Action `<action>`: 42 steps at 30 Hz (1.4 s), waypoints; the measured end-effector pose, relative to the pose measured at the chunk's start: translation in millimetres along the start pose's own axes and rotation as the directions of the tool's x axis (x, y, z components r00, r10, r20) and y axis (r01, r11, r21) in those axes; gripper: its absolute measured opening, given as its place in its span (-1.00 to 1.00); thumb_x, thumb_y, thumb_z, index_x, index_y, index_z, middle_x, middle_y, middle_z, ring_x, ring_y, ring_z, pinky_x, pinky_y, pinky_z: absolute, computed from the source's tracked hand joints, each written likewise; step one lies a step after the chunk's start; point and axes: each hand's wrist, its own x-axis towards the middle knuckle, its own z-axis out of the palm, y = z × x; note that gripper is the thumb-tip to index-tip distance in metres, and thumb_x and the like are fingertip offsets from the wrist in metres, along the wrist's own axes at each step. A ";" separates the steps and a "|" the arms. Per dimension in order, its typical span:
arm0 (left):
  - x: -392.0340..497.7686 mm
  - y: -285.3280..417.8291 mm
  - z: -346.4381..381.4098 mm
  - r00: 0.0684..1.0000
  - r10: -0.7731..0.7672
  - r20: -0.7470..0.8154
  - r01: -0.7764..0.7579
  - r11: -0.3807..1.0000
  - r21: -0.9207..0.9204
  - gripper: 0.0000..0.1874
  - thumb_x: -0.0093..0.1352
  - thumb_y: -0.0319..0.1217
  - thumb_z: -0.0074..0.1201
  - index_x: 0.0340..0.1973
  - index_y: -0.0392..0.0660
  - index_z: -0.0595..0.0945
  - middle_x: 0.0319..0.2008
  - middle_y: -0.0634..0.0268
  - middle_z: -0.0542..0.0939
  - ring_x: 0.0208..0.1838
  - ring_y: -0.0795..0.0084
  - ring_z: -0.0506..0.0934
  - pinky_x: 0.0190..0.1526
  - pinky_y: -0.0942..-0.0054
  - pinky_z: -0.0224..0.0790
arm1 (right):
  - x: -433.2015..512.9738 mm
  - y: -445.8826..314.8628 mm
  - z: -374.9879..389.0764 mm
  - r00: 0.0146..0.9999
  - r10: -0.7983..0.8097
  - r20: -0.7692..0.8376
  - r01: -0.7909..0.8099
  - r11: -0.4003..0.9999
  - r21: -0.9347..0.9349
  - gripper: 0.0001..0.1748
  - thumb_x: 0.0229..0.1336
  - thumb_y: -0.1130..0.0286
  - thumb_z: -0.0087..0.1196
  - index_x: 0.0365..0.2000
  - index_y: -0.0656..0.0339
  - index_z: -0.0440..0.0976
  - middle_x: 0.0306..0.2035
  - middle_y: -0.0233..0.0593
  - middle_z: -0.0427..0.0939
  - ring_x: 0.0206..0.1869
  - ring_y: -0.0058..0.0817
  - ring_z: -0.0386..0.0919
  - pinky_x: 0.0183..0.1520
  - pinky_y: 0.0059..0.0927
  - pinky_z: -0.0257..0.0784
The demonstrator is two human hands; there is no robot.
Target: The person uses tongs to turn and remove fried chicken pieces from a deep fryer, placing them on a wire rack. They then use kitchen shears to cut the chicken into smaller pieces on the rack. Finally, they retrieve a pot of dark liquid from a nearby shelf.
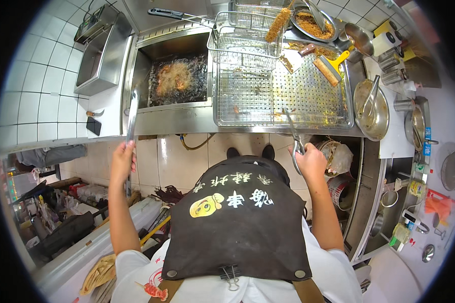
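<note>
My left hand (123,162) grips long metal tongs (132,115), their tips near the left front corner of the deep fryer (170,107). Browned food (175,77) bubbles in the fryer's dark oil. In my right hand (311,162) is a pair of metal scissors (295,132), pointing away from me. Its blades reach over the front edge of a perforated metal tray (307,104) soiled with oil and crumbs. On the tray's left part lies a wire rack (244,102).
Wire fry baskets (246,57) stand behind the rack, with a crumb-coated skewer (278,24) on them. A yellow-handled scraper (331,68) lies on the tray. Right of it sits a metal bowl (381,113); a crumb-filled dish (314,24) is behind. At left are a steel box (106,57) and a phone-like black object (93,125).
</note>
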 end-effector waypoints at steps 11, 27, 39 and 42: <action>-108.5 -43.2 125.6 0.994 -0.088 0.059 0.100 0.960 -0.261 -0.65 0.65 -0.08 0.09 -0.03 -0.13 0.59 -0.57 0.47 0.46 -0.69 0.66 0.38 -0.66 0.57 0.26 | 56.1 -43.6 10.2 0.793 -0.604 0.076 0.609 0.791 -0.059 -0.46 0.07 -0.06 0.42 -0.30 0.27 0.58 -0.41 -0.08 0.71 -0.32 -0.12 0.74 -0.25 -0.14 0.64; -195.8 -16.7 213.1 0.989 -0.145 0.021 0.146 0.971 -0.188 -0.70 0.65 -0.14 0.12 -0.11 -0.12 0.55 -0.59 0.44 0.48 -0.69 0.62 0.39 -0.63 0.52 0.24 | 86.6 -50.3 20.1 0.778 -0.581 0.240 0.591 0.806 0.033 -0.49 0.23 -0.07 0.33 -0.25 0.27 0.67 -0.33 0.02 0.77 -0.22 -0.04 0.77 -0.12 -0.05 0.66; -164.7 11.0 231.9 0.999 0.018 0.036 -0.009 0.972 -0.236 -0.72 0.65 -0.17 0.12 -0.15 -0.13 0.55 -0.57 0.42 0.47 -0.63 0.63 0.42 -0.58 0.55 0.28 | 63.9 10.0 9.2 0.908 -0.376 0.185 0.318 0.906 0.280 -0.42 0.18 -0.20 0.31 -0.36 0.20 0.64 -0.44 0.02 0.72 -0.31 0.07 0.72 -0.19 0.05 0.57; -152.0 14.3 235.3 0.996 0.060 0.065 -0.043 0.972 -0.233 -0.72 0.65 -0.17 0.12 -0.15 -0.13 0.55 -0.57 0.42 0.48 -0.62 0.63 0.43 -0.57 0.55 0.29 | 56.2 32.8 3.1 0.933 -0.328 0.146 0.282 0.921 0.270 -0.38 0.20 -0.26 0.29 -0.39 0.17 0.62 -0.45 0.00 0.72 -0.31 0.05 0.71 -0.20 0.04 0.54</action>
